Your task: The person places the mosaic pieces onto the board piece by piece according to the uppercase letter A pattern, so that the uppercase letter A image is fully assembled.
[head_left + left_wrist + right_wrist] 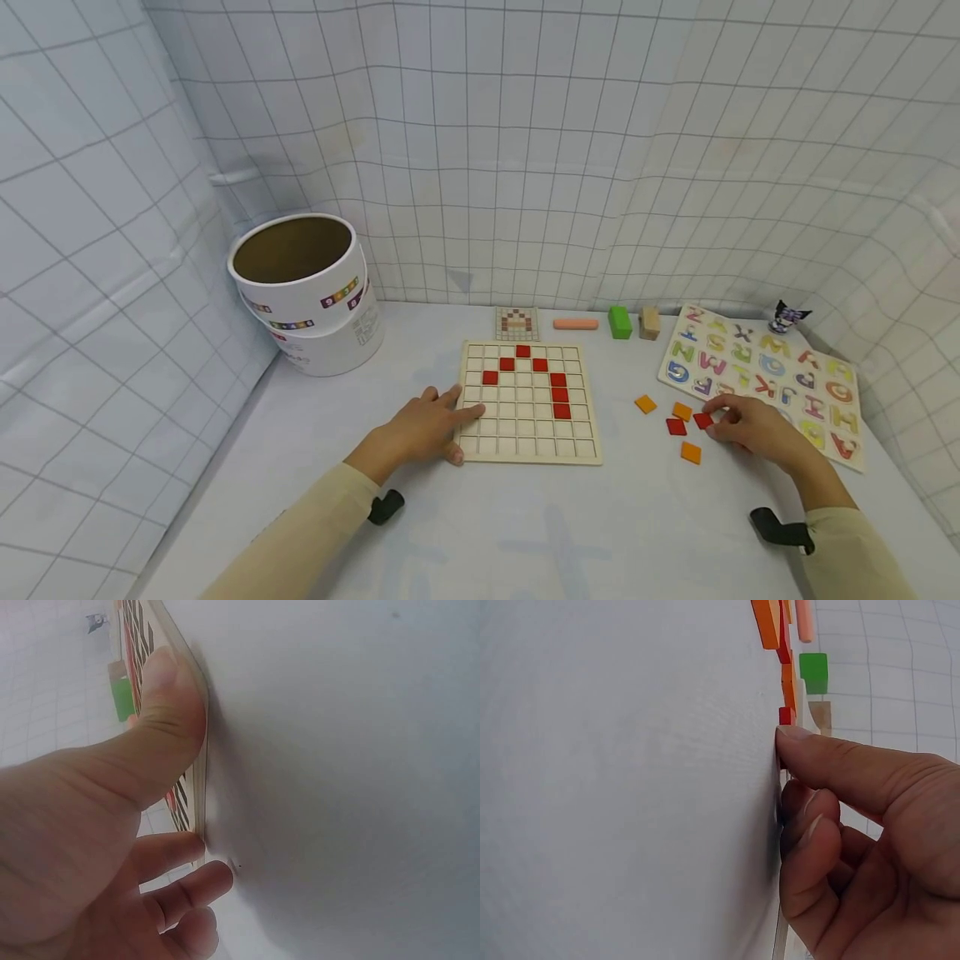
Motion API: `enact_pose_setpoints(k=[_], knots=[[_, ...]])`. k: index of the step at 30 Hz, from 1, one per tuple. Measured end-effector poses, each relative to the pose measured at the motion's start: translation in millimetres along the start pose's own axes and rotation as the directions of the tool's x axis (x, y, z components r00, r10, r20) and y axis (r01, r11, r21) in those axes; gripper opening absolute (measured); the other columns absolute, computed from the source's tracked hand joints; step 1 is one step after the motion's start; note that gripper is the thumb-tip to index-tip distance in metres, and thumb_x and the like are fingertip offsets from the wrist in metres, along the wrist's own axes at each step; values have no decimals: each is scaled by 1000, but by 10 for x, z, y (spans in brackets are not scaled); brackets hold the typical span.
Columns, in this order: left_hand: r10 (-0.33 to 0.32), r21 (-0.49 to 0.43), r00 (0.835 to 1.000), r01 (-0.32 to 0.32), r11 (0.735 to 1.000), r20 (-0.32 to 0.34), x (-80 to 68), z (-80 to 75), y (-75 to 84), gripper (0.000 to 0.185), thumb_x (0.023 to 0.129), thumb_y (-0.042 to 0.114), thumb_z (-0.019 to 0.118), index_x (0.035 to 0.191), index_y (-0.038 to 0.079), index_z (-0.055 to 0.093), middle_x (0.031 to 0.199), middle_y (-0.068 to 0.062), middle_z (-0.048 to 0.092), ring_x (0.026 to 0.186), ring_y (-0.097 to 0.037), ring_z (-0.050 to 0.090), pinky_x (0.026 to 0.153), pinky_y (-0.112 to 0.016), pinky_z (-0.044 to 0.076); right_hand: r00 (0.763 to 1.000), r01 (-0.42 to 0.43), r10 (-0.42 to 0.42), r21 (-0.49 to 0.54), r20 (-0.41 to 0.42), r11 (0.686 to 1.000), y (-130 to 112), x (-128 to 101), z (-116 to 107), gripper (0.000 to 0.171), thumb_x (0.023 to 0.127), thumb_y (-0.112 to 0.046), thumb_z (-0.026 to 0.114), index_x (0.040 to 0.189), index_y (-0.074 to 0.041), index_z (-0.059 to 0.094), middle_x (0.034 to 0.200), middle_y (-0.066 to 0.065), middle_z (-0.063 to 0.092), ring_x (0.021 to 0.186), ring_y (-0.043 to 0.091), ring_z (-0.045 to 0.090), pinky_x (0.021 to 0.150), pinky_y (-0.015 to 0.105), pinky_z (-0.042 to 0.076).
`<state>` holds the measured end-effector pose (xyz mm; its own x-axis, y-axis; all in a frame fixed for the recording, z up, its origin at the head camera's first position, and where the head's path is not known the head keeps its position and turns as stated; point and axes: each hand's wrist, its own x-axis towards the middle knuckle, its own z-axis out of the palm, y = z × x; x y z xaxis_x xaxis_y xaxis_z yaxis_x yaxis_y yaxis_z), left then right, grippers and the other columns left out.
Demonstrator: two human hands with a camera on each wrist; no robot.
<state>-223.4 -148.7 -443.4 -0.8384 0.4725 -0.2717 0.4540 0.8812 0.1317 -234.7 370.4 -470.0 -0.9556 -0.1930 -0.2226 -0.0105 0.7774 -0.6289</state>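
Note:
A pale wooden grid board (517, 454) lies flat, with several red squares (558, 395) set in its cells in a peaked shape. My left hand (420, 429) rests spread at the board's left side, one finger over the cells and others at its edge. In the left wrist view, a digit (172, 720) bends over the board's rim. To the right, my right hand (757, 429) pinches a red square tile (703, 421) low over the table between thumb and finger. Beside it lie another red tile (677, 427) and three orange tiles (691, 452).
Behind the board is a small pattern card (517, 324). A salmon-coloured stick (575, 324), a green block (619, 322) and a wooden block (649, 323) line the back. An alphabet board (757, 367) and a small figurine (788, 317) occupy the right; a white bucket (330, 333) stands back left.

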Motion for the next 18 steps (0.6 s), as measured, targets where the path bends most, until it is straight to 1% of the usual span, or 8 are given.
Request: enact_pose_setpoints(k=[8,14,16,18], knots=[[4,7,1000,-4,1000,3,8,-7,-9,84,78,48,77,155,32,46,164,-19,32,123,-36,47,99,-48,44,1000,13,-13,43,10,999,-18,-16,13,39,96,-23,72,128,-3,63,86,7,53,66,18,51,57,28,42],[-3,3,1000,3,1000,6,16,-3,-12,84,78,48,77,155,32,46,164,-19,32,123,-36,46,99,-48,44,1000,21,-20,48,-20,999,16,3,17,30,95,-23,73,114,-2,62,89,7,55,73,18,52,60,27,46],[-5,2,1000,5,1000,6,19,5,-14,84,78,48,78,155,32,46,164,-19,31,123,-36,46,100,-48,44,1000,10,-8,86,-26,996,38,10,14,28,97,-22,71,112,-1,60,91,8,55,74,18,54,61,27,48],[-4,2,1000,4,1000,5,20,14,-16,84,78,48,78,155,32,46,164,-19,31,123,-36,46,99,-48,44,1000,7,-3,147,-29,989,61,15,7,29,100,-21,67,117,1,57,93,9,55,75,19,55,62,28,51]])
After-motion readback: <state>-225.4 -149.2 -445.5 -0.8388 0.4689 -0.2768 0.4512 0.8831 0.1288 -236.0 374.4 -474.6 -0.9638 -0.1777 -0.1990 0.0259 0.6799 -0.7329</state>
